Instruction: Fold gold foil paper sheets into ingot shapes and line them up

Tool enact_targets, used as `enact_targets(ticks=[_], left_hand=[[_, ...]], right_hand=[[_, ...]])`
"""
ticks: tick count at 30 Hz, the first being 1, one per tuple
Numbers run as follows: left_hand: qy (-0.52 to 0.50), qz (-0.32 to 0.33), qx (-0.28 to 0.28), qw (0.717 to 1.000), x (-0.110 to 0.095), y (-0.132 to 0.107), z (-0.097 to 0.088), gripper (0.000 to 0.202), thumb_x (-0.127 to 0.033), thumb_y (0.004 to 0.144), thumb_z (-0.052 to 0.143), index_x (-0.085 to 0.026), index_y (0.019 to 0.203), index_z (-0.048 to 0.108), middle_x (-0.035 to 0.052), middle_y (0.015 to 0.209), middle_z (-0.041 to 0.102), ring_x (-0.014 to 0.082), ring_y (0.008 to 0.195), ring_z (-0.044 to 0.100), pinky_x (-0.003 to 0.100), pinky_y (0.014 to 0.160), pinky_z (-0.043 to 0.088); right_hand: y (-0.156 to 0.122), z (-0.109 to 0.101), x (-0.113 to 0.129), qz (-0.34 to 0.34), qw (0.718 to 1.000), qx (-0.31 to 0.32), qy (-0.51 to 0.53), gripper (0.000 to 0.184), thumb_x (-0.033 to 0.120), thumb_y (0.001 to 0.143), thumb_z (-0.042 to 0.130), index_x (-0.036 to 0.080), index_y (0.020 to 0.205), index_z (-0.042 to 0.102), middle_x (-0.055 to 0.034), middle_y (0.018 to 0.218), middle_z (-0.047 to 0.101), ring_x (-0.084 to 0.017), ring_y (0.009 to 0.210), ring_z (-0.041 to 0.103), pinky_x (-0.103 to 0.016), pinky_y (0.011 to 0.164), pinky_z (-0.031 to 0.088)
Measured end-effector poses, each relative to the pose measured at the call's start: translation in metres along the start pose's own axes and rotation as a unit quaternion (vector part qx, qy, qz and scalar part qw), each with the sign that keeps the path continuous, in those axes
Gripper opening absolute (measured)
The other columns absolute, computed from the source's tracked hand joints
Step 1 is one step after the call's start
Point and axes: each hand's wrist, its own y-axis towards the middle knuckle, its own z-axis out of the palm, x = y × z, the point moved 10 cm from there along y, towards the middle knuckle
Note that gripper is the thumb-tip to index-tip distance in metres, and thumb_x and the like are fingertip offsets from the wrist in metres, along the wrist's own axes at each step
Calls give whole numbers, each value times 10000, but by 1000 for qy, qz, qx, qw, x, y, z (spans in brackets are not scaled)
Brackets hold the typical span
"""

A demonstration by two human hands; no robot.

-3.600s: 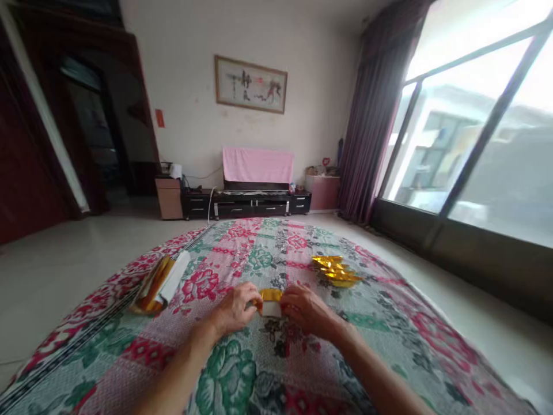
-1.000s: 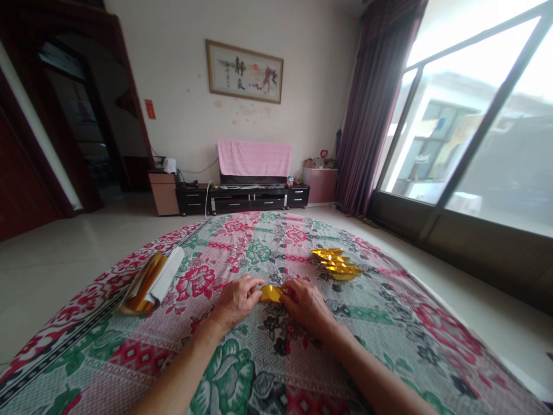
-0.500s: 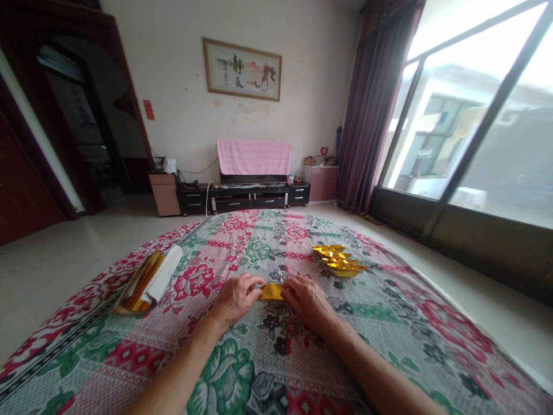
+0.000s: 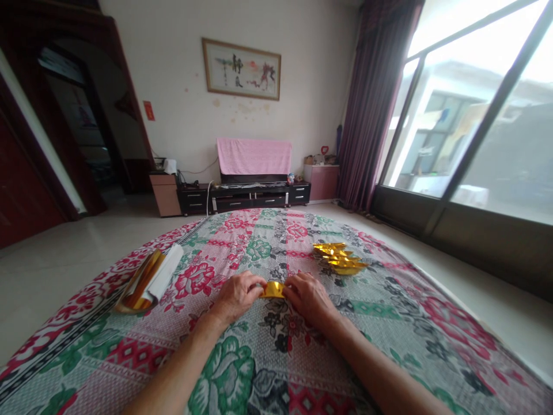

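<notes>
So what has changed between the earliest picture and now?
The gold foil strip showed a white lower part; now only gold shows. Nothing was let go: the left hand and right hand keep their grip on its ends. The folded gold foil ingots and bundle of gold and white sheets stayed on the floral cloth.

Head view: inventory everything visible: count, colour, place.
Patterned cloth: one, multicoloured, foreground
Gold piece: one, gold, foreground centre
Folded gold pieces: several, gold, right of centre
Sheet bundle: one, gold and white, left
Low cabinet: one, black, background
Side cabinets: two, pinkish, flanking low cabinet
Towel: one, pink, above low cabinet
Small items: several, mixed, atop cabinets
Framed picture: one, brown frame, background
Doorway: one, dark, left
Red paper: one, red, beside doorway
Curtain: one, purple, right
Window: one, dark frame, right
Left hand: one, bare, gripping gold piece
Right hand: one, bare, likewise
</notes>
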Motion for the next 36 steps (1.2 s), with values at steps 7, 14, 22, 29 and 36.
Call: enact_targets(ticks=[7,14,22,29,36], left_hand=[[0,27,17,999,-4,-1,3,205,-241,815,510,-268,885,701,4,739,582,125,701,552,226,655,435],[15,14,32,999,-4,-2,4,222,-285,833,492,-281,917,698,11,778,582,124,720,559,221,674,444],[24,22,31,999,-5,-1,5,237,-283,841,474,-262,912,699,17,773,585,123,721,556,213,670,436],[26,15,45,999,-4,-1,6,250,-285,846,459,-263,915,698,15,774,581,120,725,549,208,685,433],[54,7,62,997,-4,1,7,255,-291,855,445,-283,911,693,8,753,537,115,704,534,209,668,405]], right_hand=[[1,-1,0,12,1000,-4,-1,150,284,852,481,190,887,592,-29,783,585,-135,707,497,-231,649,318],[-1,0,0,9,1000,-7,4,160,278,871,447,194,899,581,-29,808,571,-138,744,495,-233,691,324],[-1,-1,8,-16,1000,13,-13,150,285,883,434,200,864,557,-35,851,582,-147,788,494,-237,714,327],[1,2,11,-21,998,31,-44,247,289,902,399,190,759,574,-41,808,561,-140,770,492,-232,712,330],[1,0,12,-28,999,25,-35,260,280,898,405,185,743,591,-35,783,550,-132,755,481,-227,686,328]])
